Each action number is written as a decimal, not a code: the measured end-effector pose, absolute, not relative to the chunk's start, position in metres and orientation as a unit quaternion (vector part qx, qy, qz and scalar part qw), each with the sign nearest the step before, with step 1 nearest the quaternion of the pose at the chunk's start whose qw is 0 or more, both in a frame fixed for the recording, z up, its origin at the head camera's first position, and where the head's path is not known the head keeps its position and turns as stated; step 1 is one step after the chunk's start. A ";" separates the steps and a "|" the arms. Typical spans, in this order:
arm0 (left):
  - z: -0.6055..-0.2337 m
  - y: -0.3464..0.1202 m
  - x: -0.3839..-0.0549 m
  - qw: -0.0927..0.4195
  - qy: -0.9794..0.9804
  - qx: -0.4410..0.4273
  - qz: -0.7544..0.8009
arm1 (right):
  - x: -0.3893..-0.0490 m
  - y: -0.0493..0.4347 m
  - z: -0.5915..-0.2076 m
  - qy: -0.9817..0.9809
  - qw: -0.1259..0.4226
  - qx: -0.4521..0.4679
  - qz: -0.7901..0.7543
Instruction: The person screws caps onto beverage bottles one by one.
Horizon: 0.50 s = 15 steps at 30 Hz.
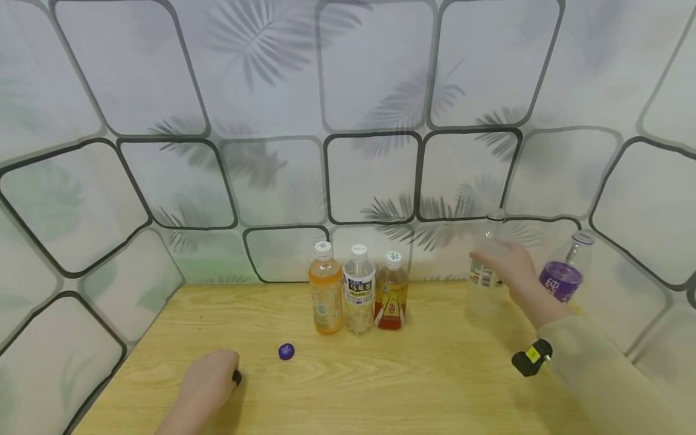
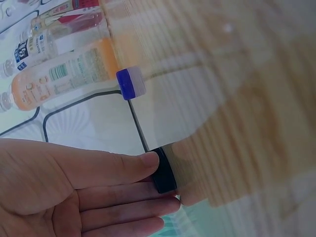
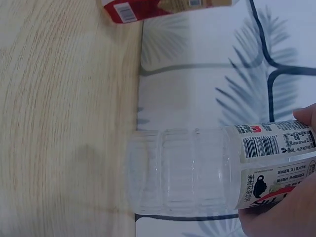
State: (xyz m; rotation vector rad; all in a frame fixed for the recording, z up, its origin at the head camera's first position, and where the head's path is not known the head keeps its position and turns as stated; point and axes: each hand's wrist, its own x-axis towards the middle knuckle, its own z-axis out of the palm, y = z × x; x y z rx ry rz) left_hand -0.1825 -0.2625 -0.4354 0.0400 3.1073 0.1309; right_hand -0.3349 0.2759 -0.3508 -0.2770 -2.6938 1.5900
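My right hand [image 1: 508, 266] grips a clear plastic bottle [image 1: 484, 296] around its label, at the back right of the table. In the right wrist view, the see-through lower half of that bottle [image 3: 177, 173] shows no drink inside, and its base is close to the tabletop. My left hand [image 1: 209, 377] is low at the front left. Between its thumb and forefinger it pinches a black bottle cap [image 2: 164, 170], right at the wood surface. A purple bottle cap [image 1: 286, 351] lies on the table a little beyond that hand.
An orange drink bottle [image 1: 326, 296], a white-labelled bottle [image 1: 359, 296] and a red-and-yellow-labelled bottle [image 1: 391, 296] stand in a row by the back wall. A purple-labelled bottle [image 1: 561, 279] stands behind my right forearm. Patterned walls enclose the wooden table [image 1: 348, 386].
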 end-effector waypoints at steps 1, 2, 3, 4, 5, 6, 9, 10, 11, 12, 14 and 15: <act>-0.436 -0.263 -0.182 0.013 0.999 0.014 0.042 | -0.334 0.273 -0.349 -0.858 -0.001 -0.083 0.506; -0.436 -0.263 -0.182 0.010 0.999 0.016 0.042 | -0.332 0.271 -0.347 -0.859 -0.002 -0.078 0.505; -0.436 -0.263 -0.182 0.007 0.999 0.017 0.042 | -0.331 0.268 -0.346 -0.861 -0.003 -0.074 0.503; -0.436 -0.263 -0.182 0.006 0.999 0.017 0.041 | -0.330 0.266 -0.344 -0.863 -0.004 -0.071 0.500; -0.435 -0.263 -0.182 0.005 0.999 0.018 0.040 | -0.328 0.264 -0.343 -0.866 -0.005 -0.069 0.495; -0.435 -0.262 -0.182 0.005 0.999 0.018 0.040 | -0.327 0.261 -0.341 -0.869 -0.006 -0.067 0.490; -0.434 -0.261 -0.182 0.011 0.999 0.013 0.041 | -0.324 0.254 -0.336 -0.876 -0.007 -0.064 0.478; -0.434 -0.261 -0.182 0.013 0.999 0.011 0.042 | -0.322 0.252 -0.334 -0.878 -0.007 -0.063 0.475; -0.433 -0.261 -0.182 0.015 0.999 0.010 0.043 | -0.321 0.250 -0.333 -0.878 -0.007 -0.061 0.474; -0.433 -0.261 -0.182 0.018 0.999 0.008 0.043 | -0.320 0.248 -0.331 -0.879 -0.008 -0.060 0.473; -0.433 -0.261 -0.182 0.020 0.999 0.008 0.043 | -0.317 0.245 -0.330 -0.878 -0.009 -0.054 0.475; -0.433 -0.261 -0.183 0.021 0.999 0.008 0.043 | -0.316 0.244 -0.329 -0.878 -0.010 -0.051 0.475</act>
